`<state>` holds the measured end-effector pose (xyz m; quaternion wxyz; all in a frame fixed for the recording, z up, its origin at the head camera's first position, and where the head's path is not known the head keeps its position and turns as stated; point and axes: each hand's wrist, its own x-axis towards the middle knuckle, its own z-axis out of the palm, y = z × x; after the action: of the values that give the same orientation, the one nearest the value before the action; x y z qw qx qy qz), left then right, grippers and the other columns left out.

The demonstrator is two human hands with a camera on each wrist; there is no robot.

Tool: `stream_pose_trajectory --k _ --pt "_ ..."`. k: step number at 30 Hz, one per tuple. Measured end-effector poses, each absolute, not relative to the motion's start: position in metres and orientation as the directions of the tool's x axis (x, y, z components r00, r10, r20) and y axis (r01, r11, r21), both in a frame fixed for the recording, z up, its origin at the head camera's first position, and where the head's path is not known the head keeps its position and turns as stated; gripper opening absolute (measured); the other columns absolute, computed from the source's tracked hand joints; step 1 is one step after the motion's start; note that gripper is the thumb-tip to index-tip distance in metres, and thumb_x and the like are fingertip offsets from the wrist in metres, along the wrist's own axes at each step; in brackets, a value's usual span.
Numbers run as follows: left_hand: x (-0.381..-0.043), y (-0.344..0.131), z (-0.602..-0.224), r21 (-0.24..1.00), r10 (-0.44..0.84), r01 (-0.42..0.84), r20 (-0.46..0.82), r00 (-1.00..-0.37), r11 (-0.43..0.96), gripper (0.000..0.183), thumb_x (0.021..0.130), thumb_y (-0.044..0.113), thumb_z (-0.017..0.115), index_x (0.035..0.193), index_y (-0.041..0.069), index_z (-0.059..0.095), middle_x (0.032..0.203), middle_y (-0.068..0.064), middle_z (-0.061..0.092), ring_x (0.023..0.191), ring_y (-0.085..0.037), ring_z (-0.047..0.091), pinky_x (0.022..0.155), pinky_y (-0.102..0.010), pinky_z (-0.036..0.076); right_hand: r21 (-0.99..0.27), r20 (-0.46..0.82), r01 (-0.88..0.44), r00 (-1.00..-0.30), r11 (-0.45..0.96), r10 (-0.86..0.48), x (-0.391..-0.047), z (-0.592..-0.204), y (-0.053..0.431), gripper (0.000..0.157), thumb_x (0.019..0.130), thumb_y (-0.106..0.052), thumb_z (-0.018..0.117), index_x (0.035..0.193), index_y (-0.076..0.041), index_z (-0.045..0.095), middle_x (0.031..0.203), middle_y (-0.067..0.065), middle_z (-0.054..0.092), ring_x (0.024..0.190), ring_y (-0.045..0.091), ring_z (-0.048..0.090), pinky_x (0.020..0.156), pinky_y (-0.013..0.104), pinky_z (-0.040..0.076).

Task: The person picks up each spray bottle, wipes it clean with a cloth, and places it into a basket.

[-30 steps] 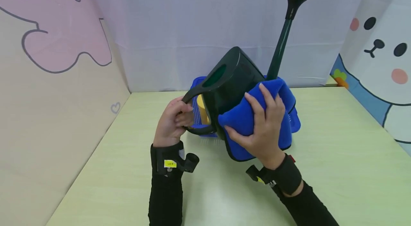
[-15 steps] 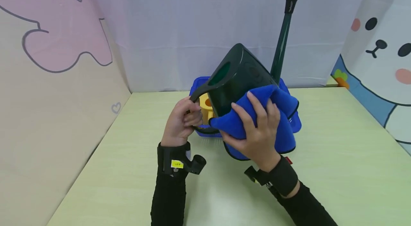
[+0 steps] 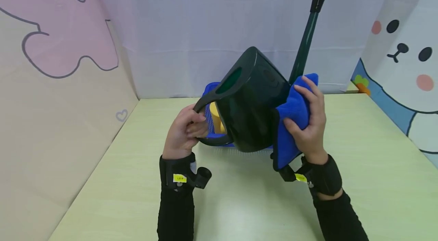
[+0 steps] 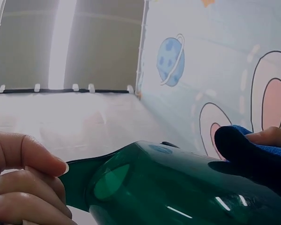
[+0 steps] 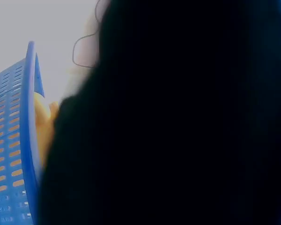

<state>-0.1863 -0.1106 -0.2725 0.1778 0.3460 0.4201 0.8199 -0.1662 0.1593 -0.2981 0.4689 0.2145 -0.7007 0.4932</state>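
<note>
A dark green watering can (image 3: 251,108) is held up tilted over the table, its long spout (image 3: 305,45) with a black head pointing up and to the right. My left hand (image 3: 184,130) grips the can's handle (image 3: 207,100), fingers curled round it. With my right hand (image 3: 309,121) I hold a blue cloth (image 3: 292,111) with dark edging against the can's right side, near the base of the spout. In the left wrist view the can (image 4: 178,183) shows glossy and green. Something dark and close blocks most of the right wrist view.
Behind the can stands a blue plastic basket (image 3: 209,88), partly hidden, with a yellow object (image 3: 216,117) inside. The pale table (image 3: 137,165) ends at a white cloth backdrop (image 3: 191,35). Printed side panels flank it on the left and right.
My right hand and the blue cloth have moved right across the can, baring its front side. The can and left hand shifted slightly right, then back left.
</note>
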Motion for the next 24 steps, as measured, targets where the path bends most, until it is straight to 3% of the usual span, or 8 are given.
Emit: stream_pose_trajectory --k 3,9,12,19,24 --pt "-0.186 -0.111 -0.272 0.807 0.577 0.0 0.423 -0.699 -0.591 0.028 0.082 -0.003 0.03 0.059 0.013 0.036 0.048 0.002 0.021 0.037 -0.012 0.017 0.041 -0.028 0.006 -0.457 0.888 -0.773 -0.426 0.44 0.175 -0.167 -0.3 0.155 0.081 0.071 -0.063 0.058 0.117 0.003 0.049 0.138 0.019 0.04 0.128 0.026 0.038 0.104 0.054 0.029" --pt "-0.186 -0.109 -0.273 0.797 0.546 0.027 0.437 -0.715 -0.603 0.028 0.083 -0.003 0.027 0.059 0.012 0.03 0.048 0.002 0.02 0.037 -0.012 0.017 0.041 -0.028 0.006 -0.262 0.965 -0.73 -0.2 0.632 0.169 -0.17 -0.311 0.132 0.074 0.07 -0.071 0.052 0.111 -0.009 0.054 0.133 0.013 0.047 0.122 0.037 0.04 0.104 0.056 0.028" --pt "-0.187 -0.109 -0.276 0.788 0.53 0.033 0.443 -0.724 -0.614 0.029 0.083 -0.002 0.026 0.059 0.012 0.031 0.048 0.002 0.02 0.037 -0.013 0.017 0.041 -0.028 0.006 -0.184 0.983 -0.678 -0.123 0.712 0.137 -0.169 -0.318 0.117 0.069 0.071 -0.069 0.054 0.109 -0.011 0.055 0.132 0.01 0.047 0.121 0.039 0.039 0.101 0.058 0.027" --pt "-0.19 -0.109 -0.284 0.767 0.528 0.029 0.469 -0.708 -0.641 0.029 0.083 -0.002 0.025 0.059 0.011 0.031 0.048 0.001 0.02 0.036 -0.012 0.017 0.04 -0.027 0.006 -0.022 1.0 -0.514 -0.015 0.858 0.017 -0.16 -0.338 0.082 0.06 0.074 -0.062 0.056 0.107 -0.012 0.057 0.126 0.016 0.049 0.119 0.037 0.038 0.096 0.058 0.028" --pt "-0.191 -0.113 -0.282 0.79 0.543 0.032 0.45 -0.709 -0.613 0.029 0.083 -0.002 0.027 0.057 0.011 0.03 0.047 0.001 0.02 0.036 -0.013 0.017 0.041 -0.028 0.006 0.021 0.998 -0.515 -0.035 0.857 -0.045 -0.158 -0.338 0.076 0.058 0.076 -0.06 0.057 0.108 -0.012 0.057 0.126 0.017 0.049 0.12 0.037 0.038 0.096 0.058 0.026"
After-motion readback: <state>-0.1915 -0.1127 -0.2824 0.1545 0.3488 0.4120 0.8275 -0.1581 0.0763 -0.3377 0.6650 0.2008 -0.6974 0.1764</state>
